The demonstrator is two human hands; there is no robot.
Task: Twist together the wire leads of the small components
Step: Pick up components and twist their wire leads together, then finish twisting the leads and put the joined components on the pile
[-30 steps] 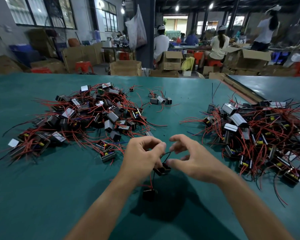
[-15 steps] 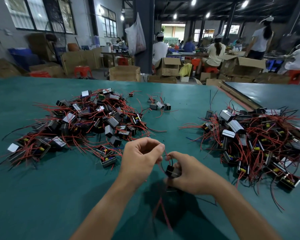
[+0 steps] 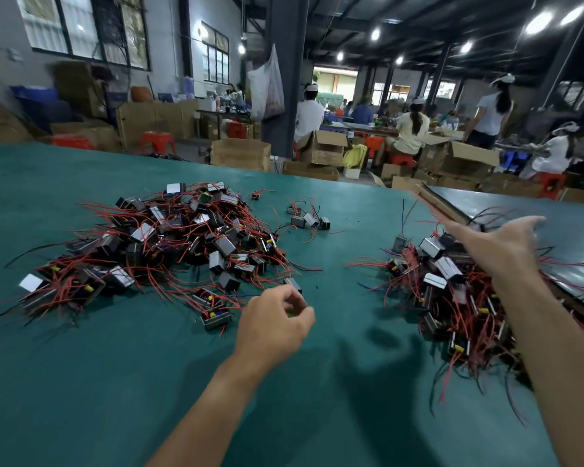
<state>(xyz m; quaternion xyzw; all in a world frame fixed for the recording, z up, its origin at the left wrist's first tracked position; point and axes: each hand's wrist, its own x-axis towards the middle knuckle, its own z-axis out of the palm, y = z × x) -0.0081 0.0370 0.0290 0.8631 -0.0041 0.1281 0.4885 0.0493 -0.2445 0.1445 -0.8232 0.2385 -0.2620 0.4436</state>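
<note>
Two heaps of small black transformer-like components with red wire leads lie on the green table (image 3: 115, 382): a wide left heap (image 3: 169, 244) and a right heap (image 3: 452, 298). My left hand (image 3: 277, 318) hovers near the table's middle, just right of a stray component (image 3: 216, 318) at the left heap's near edge. Its fingers are loosely curled and blurred, with nothing visible in them. My right hand (image 3: 499, 241) is stretched out over the far part of the right heap, with fingers and thumb spread and nothing held.
A few loose components (image 3: 309, 220) lie between the heaps, farther back. A wooden strip (image 3: 442, 203) and a second dark tabletop (image 3: 553, 224) border the right heap. Beyond the table are cardboard boxes, red stools and seated people.
Both hands held one component and its leads at the table's middle before. My right hand has swung out over the right heap and opened; the component is no longer in either hand.
</note>
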